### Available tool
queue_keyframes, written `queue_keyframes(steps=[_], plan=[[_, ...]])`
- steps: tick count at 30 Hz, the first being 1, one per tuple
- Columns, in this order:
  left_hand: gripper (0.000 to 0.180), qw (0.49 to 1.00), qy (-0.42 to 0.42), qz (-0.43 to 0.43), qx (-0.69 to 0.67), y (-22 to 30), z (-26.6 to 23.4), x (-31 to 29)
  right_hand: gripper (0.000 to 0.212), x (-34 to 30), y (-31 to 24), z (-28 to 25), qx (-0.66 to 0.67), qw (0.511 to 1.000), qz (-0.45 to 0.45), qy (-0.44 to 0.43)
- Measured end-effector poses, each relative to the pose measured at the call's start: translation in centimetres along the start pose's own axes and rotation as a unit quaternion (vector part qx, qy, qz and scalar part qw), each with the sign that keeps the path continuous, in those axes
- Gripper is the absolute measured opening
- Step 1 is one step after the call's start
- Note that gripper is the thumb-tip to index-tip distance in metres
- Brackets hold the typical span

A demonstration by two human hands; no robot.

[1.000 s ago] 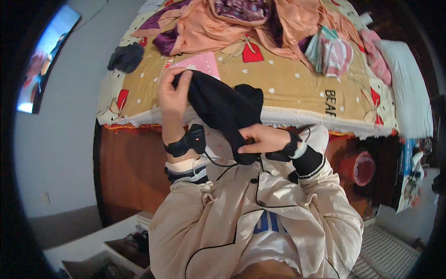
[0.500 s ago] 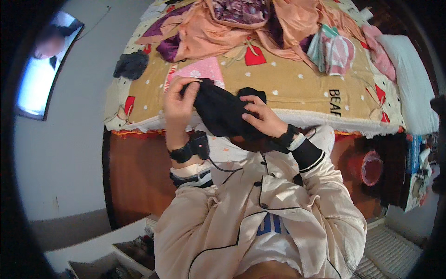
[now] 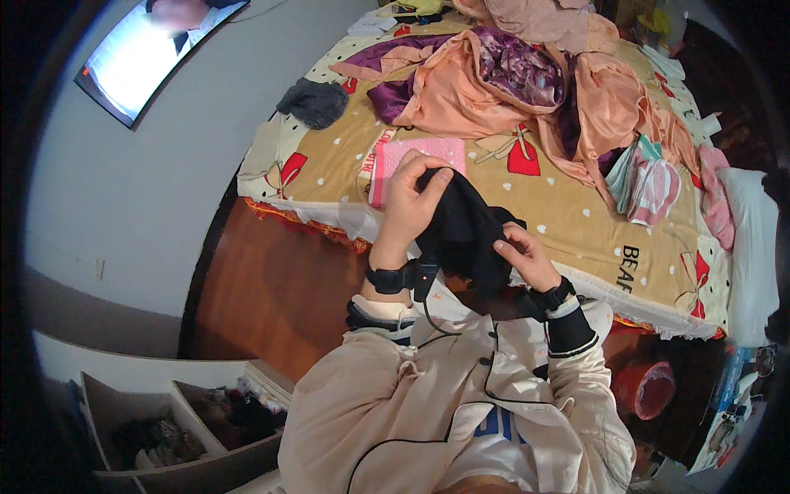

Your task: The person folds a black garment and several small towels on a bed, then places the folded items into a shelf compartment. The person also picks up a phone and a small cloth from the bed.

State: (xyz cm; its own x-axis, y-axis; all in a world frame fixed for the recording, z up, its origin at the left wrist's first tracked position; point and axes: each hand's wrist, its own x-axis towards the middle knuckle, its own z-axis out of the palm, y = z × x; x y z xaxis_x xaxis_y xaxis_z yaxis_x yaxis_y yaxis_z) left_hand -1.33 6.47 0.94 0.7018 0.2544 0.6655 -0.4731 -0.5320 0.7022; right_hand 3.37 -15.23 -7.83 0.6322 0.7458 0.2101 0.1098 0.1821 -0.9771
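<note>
1. Bed (image 3: 568,210), with its tan heart-dotted blanket: the landmark for all places below, seen from its near side.
2. Black cloth garment (image 3: 465,224): held up at the near edge of the bed and in front of it, slack and folded between the two hands; its exact kind cannot be told, nor whether it touches the bed.
3. Left hand (image 3: 411,198): thumb and fingers pressed together on the garment's upper left corner, so that most of the cloth hangs below and to the right of this grip.
4. Right hand (image 3: 531,257): thumb and fingers closed on the garment's right edge, lower than the left grip; the bulk of the cloth lies to the left of it, and a small part shows beyond the fingers.
5. Pink patterned rectangle (image 3: 440,150): flat on the bed near its near edge, just beyond the left hand and partly covered by it.
6. Dark grey fluffy cloth (image 3: 313,104): crumpled at the bed's left side.
7. Peach and purple satin fabric (image 3: 461,90): heaped across the far middle of the bed.
8. Striped cloth (image 3: 656,193), pink, white and green: bunched on the bed's right part.
9. Red bucket (image 3: 644,389): on the floor, before the bed's right end.
</note>
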Motion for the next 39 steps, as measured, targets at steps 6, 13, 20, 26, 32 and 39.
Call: queue_keyframes(steps=[6,13,20,26,32,39], plan=[[0.009,0.999,-0.034,0.015,0.000,0.1,0.6,0.1,0.025,0.2,-1.0,-0.5,0.024,0.993,0.091,0.075],[0.019,0.997,-0.066,0.048,0.002,0.3,2.5,-0.2,0.027,0.4,-2.4,-0.1,-0.049,0.988,0.103,-0.103],[0.018,0.991,-0.129,-0.031,0.001,-0.7,2.8,-0.4,0.019,-0.1,-6.4,-3.6,0.026,0.974,0.019,0.223],[0.018,0.994,-0.106,-0.014,-0.003,-1.3,5.0,0.1,0.019,0.0,-9.3,-3.7,-0.121,0.966,-0.076,0.214],[0.042,0.984,-0.114,-0.060,0.127,-4.5,4.3,-0.5,0.017,-0.8,-10.2,-8.5,-0.603,0.690,-0.192,0.351],[0.032,0.937,-0.095,-0.168,0.292,-9.7,-0.3,-0.6,0.037,-2.1,-11.1,-16.2,0.199,0.873,-0.234,0.380]])
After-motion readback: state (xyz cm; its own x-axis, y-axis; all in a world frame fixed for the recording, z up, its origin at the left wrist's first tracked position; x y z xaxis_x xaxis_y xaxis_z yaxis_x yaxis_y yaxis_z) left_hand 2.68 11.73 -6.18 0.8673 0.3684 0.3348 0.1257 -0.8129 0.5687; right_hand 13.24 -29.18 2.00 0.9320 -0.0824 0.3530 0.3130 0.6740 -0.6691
